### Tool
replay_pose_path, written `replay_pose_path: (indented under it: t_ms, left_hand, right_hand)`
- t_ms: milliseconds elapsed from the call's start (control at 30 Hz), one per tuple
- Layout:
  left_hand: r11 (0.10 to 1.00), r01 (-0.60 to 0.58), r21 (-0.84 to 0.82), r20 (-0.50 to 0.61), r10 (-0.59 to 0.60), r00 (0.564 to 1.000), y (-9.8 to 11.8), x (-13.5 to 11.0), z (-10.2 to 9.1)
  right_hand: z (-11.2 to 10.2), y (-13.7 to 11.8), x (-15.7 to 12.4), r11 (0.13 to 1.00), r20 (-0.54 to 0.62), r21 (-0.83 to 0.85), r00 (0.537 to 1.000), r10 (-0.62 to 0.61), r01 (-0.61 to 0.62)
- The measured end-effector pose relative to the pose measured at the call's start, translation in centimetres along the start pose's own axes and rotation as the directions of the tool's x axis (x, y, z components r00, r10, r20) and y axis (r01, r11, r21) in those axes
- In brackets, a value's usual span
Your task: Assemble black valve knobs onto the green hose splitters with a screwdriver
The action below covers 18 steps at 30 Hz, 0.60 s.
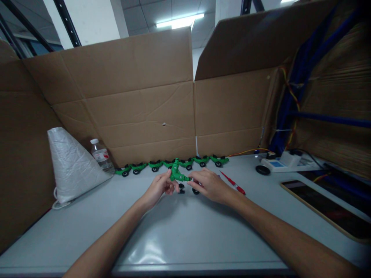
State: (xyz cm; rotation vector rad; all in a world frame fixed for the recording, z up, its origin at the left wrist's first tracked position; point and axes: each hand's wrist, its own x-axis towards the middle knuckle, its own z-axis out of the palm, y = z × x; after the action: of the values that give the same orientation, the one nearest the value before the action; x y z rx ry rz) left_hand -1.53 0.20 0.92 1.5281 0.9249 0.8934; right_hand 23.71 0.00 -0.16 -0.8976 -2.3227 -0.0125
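A green plastic toy vehicle body is held up over the table between both hands. My left hand pinches it from the left with thumb and fingers. At its right end, the fingertips of my right hand close on a narrow tip; any small piece inside that pinch is hidden. Below the body, a small black part lies on the table. A black wheel is partly covered by my right fingers.
Several green toy vehicles with black wheels line the cardboard wall. A red screwdriver lies right of my right hand. Further right are a power strip and a phone. A bottle and silvery bag stand left.
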Motion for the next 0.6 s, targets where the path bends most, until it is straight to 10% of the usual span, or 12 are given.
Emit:
replay_pose_path:
  t_ms: [600]
  left_hand:
    - [0.991, -0.086, 0.099, -0.066, 0.093, 0.993, 1.0, -0.4, 0.2]
  right_hand:
    - [0.5, -0.1, 0.0, 1.000, 0.020, 0.001, 0.999, -0.028, 0.028]
